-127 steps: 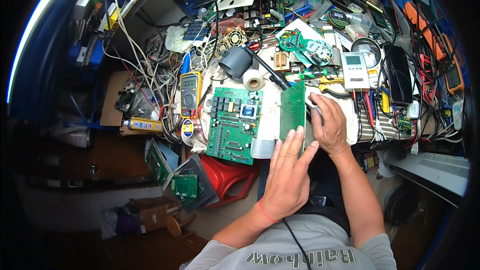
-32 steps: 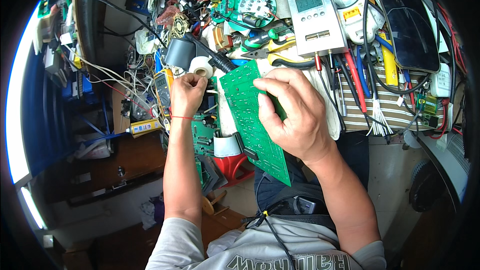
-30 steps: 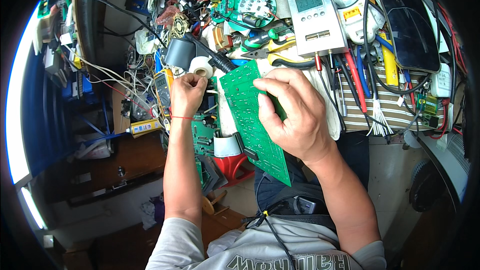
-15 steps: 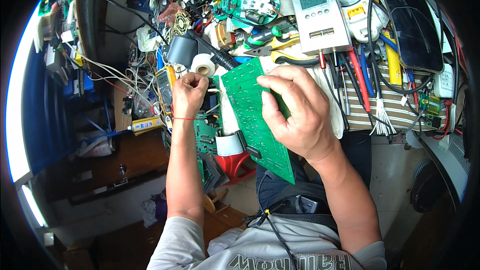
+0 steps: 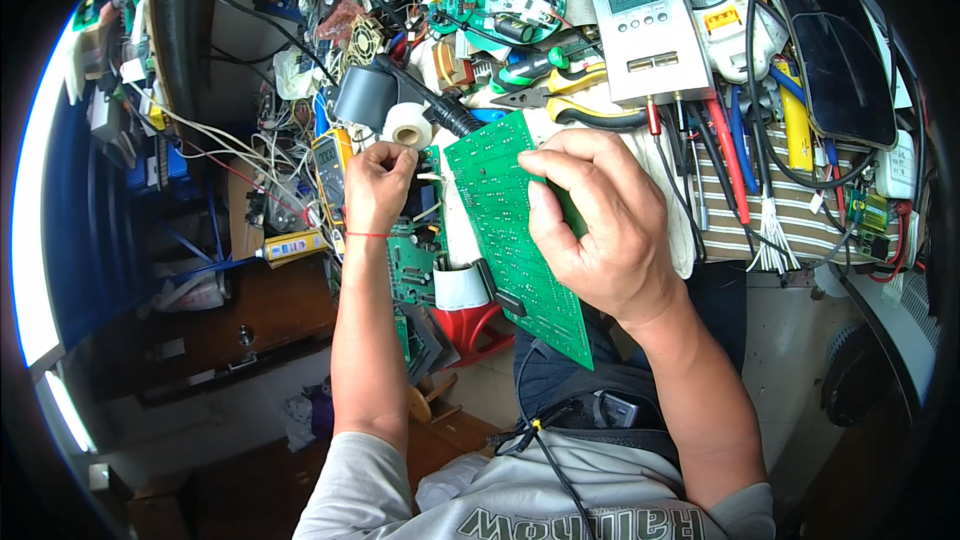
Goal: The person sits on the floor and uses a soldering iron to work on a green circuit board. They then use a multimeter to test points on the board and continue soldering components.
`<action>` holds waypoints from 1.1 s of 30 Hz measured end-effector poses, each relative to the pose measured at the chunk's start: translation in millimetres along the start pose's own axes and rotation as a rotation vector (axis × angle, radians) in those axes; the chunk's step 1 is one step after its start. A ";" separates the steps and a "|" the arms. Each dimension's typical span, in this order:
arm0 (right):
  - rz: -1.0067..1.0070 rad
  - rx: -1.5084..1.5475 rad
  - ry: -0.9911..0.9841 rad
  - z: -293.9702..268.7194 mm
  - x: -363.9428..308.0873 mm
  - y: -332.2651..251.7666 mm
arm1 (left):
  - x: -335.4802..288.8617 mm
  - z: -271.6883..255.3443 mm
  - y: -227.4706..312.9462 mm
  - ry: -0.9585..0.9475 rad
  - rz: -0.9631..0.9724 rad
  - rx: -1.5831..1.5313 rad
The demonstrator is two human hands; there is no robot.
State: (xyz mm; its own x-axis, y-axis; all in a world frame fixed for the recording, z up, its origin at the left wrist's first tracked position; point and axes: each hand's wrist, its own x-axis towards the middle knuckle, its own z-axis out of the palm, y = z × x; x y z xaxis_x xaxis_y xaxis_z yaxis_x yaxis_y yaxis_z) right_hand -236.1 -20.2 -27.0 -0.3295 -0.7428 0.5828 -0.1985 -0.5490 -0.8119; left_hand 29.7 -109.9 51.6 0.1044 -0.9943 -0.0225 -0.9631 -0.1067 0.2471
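left hand (image 5: 375, 188): it was above the lying board, thumb and forefinger pressed together; whether something thin was between them, i could not tell.
right hand (image 5: 608, 222): it was at the upper right part of the standing board, fingers bent, the tips of thumb and forefinger near each other; whether this grip was pinching the board, i could not tell.
standing board (image 5: 512, 242): this green circuit board was tilted, between the two hands, its lower corner pointing toward the person.
lying board (image 5: 411, 275): this green circuit board was partly hidden behind the left arm (image 5: 366, 340).
done part: the ribbon cable (image 5: 460, 288) seemed to link both boards already, and the standing board was already raised, its dotted face in view.
left part: both hands were at the boards, so i judged the handling not finished; how much was left, the view did not show.
count at the hands: two hands, two green boards, one ribbon cable.
count around them: one yellow multimeter (image 5: 331, 166), one white tape roll (image 5: 408, 114), one grey cylinder (image 5: 365, 98), one silver meter box (image 5: 652, 38), one yellow-handled pliers (image 5: 584, 78).
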 end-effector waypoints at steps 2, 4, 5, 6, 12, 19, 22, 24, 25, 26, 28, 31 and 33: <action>0.000 0.000 0.000 -0.3 0.4 0.1 | 1.2 0.1 -0.6 0.002 0.001 0.001; 0.004 0.006 0.001 -0.4 0.5 -0.1 | 1.4 0.5 -2.1 0.006 0.010 0.005; 0.002 0.008 0.001 -0.5 0.5 -0.1 | 1.4 1.0 -2.9 0.006 0.016 -0.013; 0.002 0.011 0.000 -0.6 0.4 -0.1 | 1.3 1.5 -3.7 0.010 0.023 -0.024; 0.004 0.022 0.002 -0.6 0.4 -0.4 | 1.2 1.5 -6.6 0.000 0.008 -0.040; -0.001 0.025 0.007 -0.1 0.5 -0.4 | 1.6 -0.2 -6.0 0.007 0.020 0.009; -0.002 0.022 0.006 -0.4 0.2 -0.8 | 3.1 -0.4 -5.1 0.011 0.037 0.035; 0.001 0.027 0.003 -0.5 0.5 -1.1 | 5.5 -1.9 -4.4 -0.015 0.013 0.037; 0.003 0.028 0.003 -0.4 0.7 -1.3 | 6.4 -2.7 -4.2 -0.027 0.000 0.039; 0.003 0.031 0.001 -0.4 0.7 -1.6 | 6.5 -2.9 -4.2 -0.027 0.005 0.044; 0.007 0.029 -0.002 -0.9 1.1 -1.8 | 6.4 -3.0 -4.6 -0.024 0.013 0.055; 0.008 0.032 -0.004 -1.7 1.1 -2.0 | 6.5 -1.7 -7.0 -0.015 0.012 0.027; 0.003 0.031 -0.001 -1.5 1.4 -1.4 | 5.5 0.3 -9.0 0.001 0.025 0.027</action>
State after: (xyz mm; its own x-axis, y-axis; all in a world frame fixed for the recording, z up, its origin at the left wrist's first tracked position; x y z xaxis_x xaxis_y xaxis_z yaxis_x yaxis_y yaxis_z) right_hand -237.7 -19.9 -25.1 -0.3289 -0.7448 0.5806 -0.1692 -0.5584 -0.8121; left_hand 38.9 -114.3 49.0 0.0801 -0.9967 -0.0155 -0.9718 -0.0815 0.2214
